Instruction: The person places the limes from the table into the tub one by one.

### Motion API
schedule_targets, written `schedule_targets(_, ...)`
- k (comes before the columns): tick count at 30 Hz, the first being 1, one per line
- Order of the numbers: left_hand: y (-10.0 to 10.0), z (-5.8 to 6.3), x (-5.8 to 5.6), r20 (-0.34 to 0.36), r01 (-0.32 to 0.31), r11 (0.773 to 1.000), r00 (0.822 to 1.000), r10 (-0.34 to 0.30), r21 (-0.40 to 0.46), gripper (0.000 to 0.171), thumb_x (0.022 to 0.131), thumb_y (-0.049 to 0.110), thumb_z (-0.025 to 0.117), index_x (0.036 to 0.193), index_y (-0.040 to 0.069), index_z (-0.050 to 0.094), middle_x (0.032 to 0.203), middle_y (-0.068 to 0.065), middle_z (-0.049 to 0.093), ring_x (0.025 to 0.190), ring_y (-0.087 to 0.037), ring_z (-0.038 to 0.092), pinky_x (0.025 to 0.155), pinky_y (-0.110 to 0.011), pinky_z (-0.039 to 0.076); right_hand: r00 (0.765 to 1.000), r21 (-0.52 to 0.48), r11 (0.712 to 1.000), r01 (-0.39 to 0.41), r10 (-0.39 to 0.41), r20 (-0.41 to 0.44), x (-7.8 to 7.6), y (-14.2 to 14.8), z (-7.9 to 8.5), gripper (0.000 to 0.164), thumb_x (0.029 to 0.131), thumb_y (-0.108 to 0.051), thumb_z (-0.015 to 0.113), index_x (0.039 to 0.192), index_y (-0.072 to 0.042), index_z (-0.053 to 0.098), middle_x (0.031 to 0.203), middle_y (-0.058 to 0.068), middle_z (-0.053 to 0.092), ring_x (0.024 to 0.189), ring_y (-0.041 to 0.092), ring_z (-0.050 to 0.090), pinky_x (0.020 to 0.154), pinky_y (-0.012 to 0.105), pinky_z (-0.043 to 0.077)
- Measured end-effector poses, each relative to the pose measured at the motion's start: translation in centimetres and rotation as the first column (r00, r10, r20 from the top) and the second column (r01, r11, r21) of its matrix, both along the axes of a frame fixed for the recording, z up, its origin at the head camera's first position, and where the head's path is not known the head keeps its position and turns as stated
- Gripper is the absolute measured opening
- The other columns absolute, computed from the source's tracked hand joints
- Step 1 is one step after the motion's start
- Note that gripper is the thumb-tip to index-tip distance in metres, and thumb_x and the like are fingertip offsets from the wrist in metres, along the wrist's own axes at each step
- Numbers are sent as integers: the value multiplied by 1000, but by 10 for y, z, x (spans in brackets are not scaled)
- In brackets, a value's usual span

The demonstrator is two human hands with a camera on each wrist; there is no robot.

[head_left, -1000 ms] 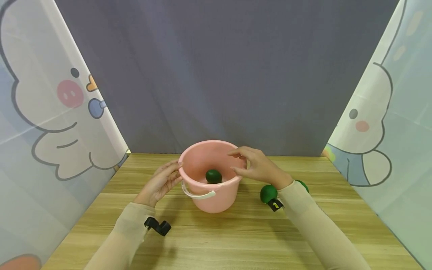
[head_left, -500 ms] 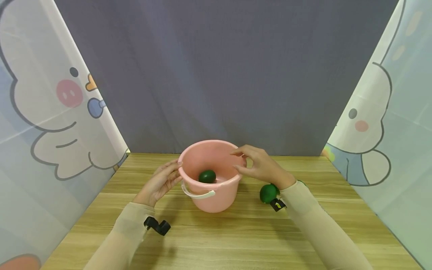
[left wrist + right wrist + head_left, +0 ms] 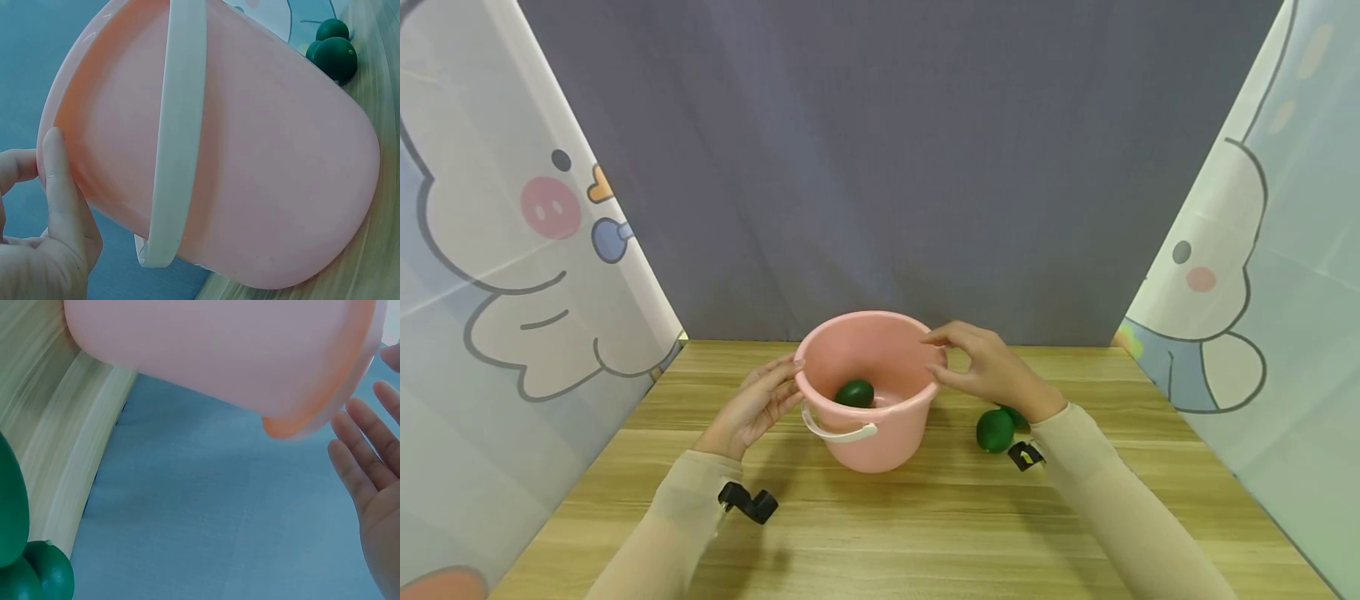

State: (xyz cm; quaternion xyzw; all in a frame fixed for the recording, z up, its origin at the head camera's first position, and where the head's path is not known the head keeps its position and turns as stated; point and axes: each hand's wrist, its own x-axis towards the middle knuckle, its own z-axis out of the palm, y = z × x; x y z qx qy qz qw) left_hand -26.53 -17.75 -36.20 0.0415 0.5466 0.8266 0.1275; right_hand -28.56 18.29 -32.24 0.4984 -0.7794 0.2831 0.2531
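Observation:
A pink bucket (image 3: 880, 442) stands upright on the table, its white handle (image 3: 842, 435) hanging down at the front left. Inside it, toward the left, lies a dark green fruit (image 3: 853, 393) that looks like a lime. My left hand (image 3: 752, 412) pinches the bucket's left rim, thumb over the edge and fingers outside. Over the right rim, my right hand (image 3: 992, 367) holds nothing, its thumb and fingers spread apart. The right wrist view shows those fingers (image 3: 369, 447) right by the rim.
More green fruits (image 3: 995, 431) like it lie on the wooden table (image 3: 880, 533) right of the bucket, near my right wrist. Behind the table hangs a grey curtain (image 3: 895, 167). Cartoon-printed sheets (image 3: 512, 350) line both sides.
The fruit inside the bucket has rolled to the left. My right hand has shifted slightly right, while the left hand has stayed at the rim.

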Motion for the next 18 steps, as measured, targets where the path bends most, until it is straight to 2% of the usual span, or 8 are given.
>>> schedule_targets(6,-1,0,1,2,4,1000,1000,-4,2,50,104,13,56,147,0,34,111,-6,57,81,-6,64,76,-15,59,1000,-4,1000,5,-5,-10,1,3,0,34,84,-6,79,117,-6,68,110,7,69,98,25,66,84,45,60)
schedule_targets(13,-2,0,0,-1,6,1000,1000,-6,5,49,104,13,56,147,-1,34,109,-6,58,80,-6,64,76,-15,59,999,6,1000,27,-27,-17,4,8,-1,35,85,-9,80,118,-6,68,113,8,69,106,22,65,92,38,58)
schedule_targets(18,-1,0,1,-5,5,1000,1000,-5,5,49,104,12,55,146,-1,35,109,-6,58,80,-6,64,76,-15,59,999,10,999,51,-51,10,7,14,-1,34,87,-13,79,119,-8,68,114,8,69,110,16,63,96,32,55)
